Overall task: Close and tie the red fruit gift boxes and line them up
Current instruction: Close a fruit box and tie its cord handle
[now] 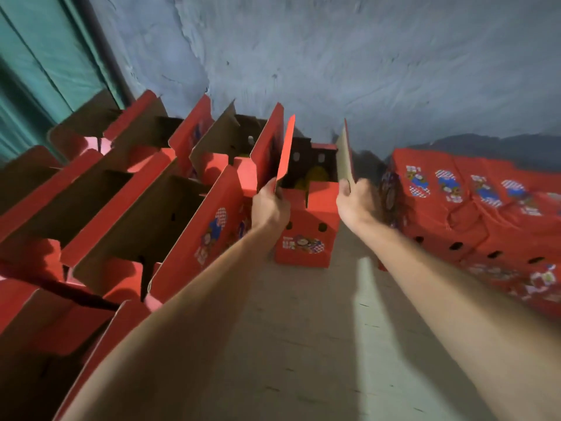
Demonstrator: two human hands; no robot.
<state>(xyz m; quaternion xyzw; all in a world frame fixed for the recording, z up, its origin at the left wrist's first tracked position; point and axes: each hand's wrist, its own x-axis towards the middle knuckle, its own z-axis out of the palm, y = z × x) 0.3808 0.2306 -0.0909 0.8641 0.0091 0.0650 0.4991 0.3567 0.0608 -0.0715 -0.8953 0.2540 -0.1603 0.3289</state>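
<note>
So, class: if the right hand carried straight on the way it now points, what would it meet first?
The right hand points up and forward along the right flap it already pinches. Beyond that, probably the grey wall, though depth is unclear.

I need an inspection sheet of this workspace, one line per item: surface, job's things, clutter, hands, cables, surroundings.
Surface: bare pale floor, a light streak on it.
Job's things: one open red box standing alone in the middle, something yellow inside; open boxes crowded at left; closed boxes lined up at right.
Clutter: nothing seen.
Hands: left hand grips the left flap; right hand grips the right flap; both flaps upright.
Cables: nothing seen.
Surroundings: rough grey wall; green sheet at far left.
</note>
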